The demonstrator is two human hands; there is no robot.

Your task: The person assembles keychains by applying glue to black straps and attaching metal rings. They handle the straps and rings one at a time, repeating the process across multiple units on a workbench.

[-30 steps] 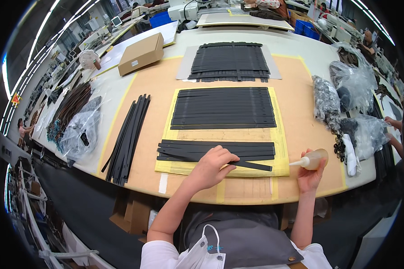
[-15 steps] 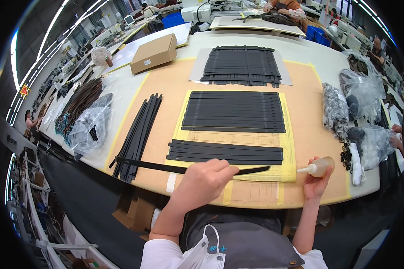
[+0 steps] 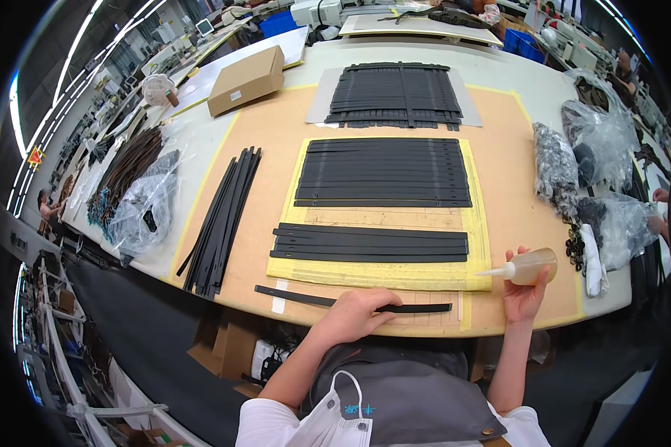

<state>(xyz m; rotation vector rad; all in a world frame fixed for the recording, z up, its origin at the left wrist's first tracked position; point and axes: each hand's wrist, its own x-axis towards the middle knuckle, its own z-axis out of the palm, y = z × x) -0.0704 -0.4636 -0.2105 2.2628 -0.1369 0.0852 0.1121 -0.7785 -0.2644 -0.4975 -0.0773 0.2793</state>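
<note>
A single black strap lies lengthwise near the table's front edge, below the yellow-edged board. My left hand is closed on its middle, thumb and fingers around it. In my right hand, just right of the board, is a squeeze bottle with a pale, see-through body and a white pointed nozzle aimed left. A short row of black straps sits on the lower part of the board. Above it is a larger block of straps, laid side by side.
To the left lies a loose bundle of black straps, with a plastic bag and brown cords beyond. A cardboard box stands at the far left. More straps rest at the back. Bagged parts and a white roll are on the right.
My left hand has brought the strap down and toward me, away from the loose bundle, onto the table's front strip. The bottle has turned slightly in my right hand and its nozzle tilts up less.
</note>
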